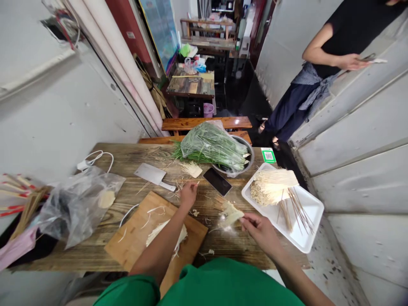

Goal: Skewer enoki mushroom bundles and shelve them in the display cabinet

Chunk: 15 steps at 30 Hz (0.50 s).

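My right hand (259,229) pinches a flat, pale, fan-shaped bunch of enoki mushrooms (232,213) by its edge, just above the table. My left hand (188,194) is closed near the middle of the table, thumb and fingers together; a tiny pale tip shows at the fingertips, too small to name. Behind it lies another small flat bunch of enoki (193,169). Under my left forearm, a wooden cutting board (143,225) bears more pale enoki strands (159,231). On the right, a white tray (307,236) holds a large enoki pile (276,185) and thin skewers (299,210).
A cleaver (151,173) and a black phone (217,181) lie on the table. Bagged green chives (213,146) rest on a metal bowl (250,163). Plastic bags (79,208) crowd the left. A person (338,55) stands at right holding a phone. Benches (204,123) stand beyond.
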Available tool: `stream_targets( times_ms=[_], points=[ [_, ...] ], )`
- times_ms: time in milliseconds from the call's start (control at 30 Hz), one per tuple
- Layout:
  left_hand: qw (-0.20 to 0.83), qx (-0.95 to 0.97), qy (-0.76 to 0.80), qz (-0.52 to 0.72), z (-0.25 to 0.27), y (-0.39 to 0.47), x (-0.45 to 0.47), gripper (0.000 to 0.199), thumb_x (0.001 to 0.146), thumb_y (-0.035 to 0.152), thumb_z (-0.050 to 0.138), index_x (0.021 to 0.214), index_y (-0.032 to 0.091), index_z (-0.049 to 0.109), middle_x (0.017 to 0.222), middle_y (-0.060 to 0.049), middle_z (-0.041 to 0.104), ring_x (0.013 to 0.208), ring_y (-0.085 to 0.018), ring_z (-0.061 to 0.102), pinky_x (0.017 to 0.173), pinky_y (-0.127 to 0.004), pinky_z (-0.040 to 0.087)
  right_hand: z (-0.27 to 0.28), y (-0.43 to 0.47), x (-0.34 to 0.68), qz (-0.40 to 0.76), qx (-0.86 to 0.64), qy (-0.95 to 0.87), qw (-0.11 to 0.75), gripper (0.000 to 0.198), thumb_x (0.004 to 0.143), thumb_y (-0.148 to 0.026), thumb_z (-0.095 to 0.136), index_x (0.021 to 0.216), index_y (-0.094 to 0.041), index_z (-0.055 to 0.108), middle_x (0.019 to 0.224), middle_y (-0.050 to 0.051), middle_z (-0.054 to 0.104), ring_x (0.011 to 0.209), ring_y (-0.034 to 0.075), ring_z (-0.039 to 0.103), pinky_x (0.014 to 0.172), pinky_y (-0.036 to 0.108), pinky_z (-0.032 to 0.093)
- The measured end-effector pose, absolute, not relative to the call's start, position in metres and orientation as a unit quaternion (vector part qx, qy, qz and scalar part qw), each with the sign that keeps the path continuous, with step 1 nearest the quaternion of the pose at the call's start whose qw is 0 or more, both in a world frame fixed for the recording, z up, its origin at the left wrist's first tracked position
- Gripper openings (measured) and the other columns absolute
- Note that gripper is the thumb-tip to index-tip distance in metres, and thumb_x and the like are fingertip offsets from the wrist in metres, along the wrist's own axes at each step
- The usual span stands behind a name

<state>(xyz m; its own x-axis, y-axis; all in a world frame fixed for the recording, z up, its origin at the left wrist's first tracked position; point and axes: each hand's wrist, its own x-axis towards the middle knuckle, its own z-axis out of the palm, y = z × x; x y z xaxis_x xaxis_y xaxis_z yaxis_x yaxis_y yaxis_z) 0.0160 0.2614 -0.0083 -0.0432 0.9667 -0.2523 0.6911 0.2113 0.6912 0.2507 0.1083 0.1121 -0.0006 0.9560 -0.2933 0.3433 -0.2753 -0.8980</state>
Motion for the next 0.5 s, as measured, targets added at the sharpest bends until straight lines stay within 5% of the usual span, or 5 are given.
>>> stream_targets(
  times_ms=[167,300,500],
  points=[
    [0.535,0.463,0.604,0.366,0.038,0.205,0.023,0.04,0.075,0.049,0.056,0.096,0.016,0.063,0.087,-0.009,0.067,0.078,-0.017,0.06,0.071,-0.029,0.043,0.128,0.117,0.225,0.495,-0.607,-0.538,0.312,0.032,0.084,-0.04,0.048,0.068,-0.016,0.061,0.057,-0.002,0.055,0.05,0.011,0.045,0.049,0.021,0.032],
    [0.711,0.265,0.474,0.446,0.091,0.179,0.014,0.035,0.061,0.038,0.075,0.085,0.014,0.067,0.081,-0.006,0.068,0.07,-0.012,0.058,0.065,-0.023,0.042,0.144,0.113,0.207,0.493,-0.586,-0.56,0.315,0.029,0.084,-0.036,0.049,0.069,-0.015,0.062,0.056,-0.002,0.054,0.052,0.01,0.044,0.051,0.021,0.031],
    [0.748,0.219,0.438,0.447,0.141,0.161,-0.003,0.029,0.059,0.029,0.078,0.083,0.015,0.069,0.077,-0.004,0.066,0.074,-0.011,0.056,0.064,-0.022,0.039,0.159,0.098,0.193,0.502,-0.562,-0.574,0.32,0.03,0.084,-0.036,0.049,0.066,-0.015,0.06,0.055,-0.003,0.051,0.051,0.009,0.04,0.05,0.021,0.029]
  ],
)
